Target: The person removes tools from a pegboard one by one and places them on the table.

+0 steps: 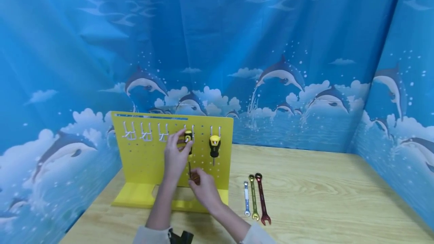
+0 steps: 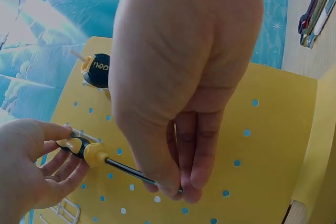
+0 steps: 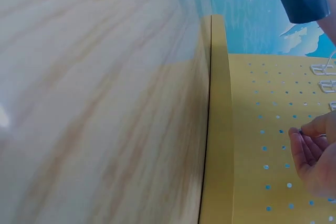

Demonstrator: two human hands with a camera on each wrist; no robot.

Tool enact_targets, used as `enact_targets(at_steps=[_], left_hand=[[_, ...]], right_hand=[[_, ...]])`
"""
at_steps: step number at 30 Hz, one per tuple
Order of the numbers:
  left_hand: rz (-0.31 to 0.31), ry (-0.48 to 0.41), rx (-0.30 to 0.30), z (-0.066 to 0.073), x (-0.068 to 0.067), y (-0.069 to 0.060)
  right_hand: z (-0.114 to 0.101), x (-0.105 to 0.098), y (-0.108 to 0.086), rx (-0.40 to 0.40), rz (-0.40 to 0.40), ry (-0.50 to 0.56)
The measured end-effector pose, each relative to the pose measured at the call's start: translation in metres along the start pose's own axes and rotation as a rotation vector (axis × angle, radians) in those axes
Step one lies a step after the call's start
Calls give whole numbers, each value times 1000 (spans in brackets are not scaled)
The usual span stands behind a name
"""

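Observation:
A black and yellow screwdriver (image 2: 94,154) is held upright against the yellow pegboard (image 1: 142,161), at a white hook. My left hand (image 1: 177,153) grips its handle with the fingers curled round it. Lower down, my right hand (image 1: 206,190) pinches the metal shaft near the tip, thumb against fingers. The left wrist view shows the left hand (image 2: 31,163) at the handle and the right hand (image 2: 184,77) large in front of the board. In the right wrist view, the right hand (image 3: 315,156) is partly cut off by the frame edge.
Another screwdriver (image 1: 214,147) hangs on a hook to the right. Several white hooks (image 1: 146,133) are on the board's left side. On the wooden table (image 1: 315,187) lie a blue wrench (image 1: 246,199), a gold-green wrench (image 1: 253,199) and a red wrench (image 1: 262,199). A dolphin-print curtain (image 1: 217,48) stands behind.

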State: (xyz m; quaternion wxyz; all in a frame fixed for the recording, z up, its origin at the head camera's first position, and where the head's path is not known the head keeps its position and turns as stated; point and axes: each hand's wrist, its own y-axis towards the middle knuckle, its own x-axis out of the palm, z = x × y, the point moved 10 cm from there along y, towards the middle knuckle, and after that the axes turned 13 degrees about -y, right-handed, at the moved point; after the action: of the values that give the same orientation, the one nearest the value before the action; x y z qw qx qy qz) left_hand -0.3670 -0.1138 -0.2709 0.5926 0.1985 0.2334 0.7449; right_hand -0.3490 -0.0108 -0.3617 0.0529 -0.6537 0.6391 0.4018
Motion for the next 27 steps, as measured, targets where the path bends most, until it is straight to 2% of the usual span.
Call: enact_targets(at_steps=[8,14,22,27], left_hand=[[-24,31,-80,3,-3,0],[-73,98,-157,8,-5,0],[-120,129,-200,21,-6,-4],[-131,143,-194,32,-4,-9]], right_hand=[[-10,-6,-8,-39,-24,-26],[-18,-8,-15,-69,-50,-3],[-31,-15,-24,-113,-68,23],[-40,-21,-31,-125,-83,58]])
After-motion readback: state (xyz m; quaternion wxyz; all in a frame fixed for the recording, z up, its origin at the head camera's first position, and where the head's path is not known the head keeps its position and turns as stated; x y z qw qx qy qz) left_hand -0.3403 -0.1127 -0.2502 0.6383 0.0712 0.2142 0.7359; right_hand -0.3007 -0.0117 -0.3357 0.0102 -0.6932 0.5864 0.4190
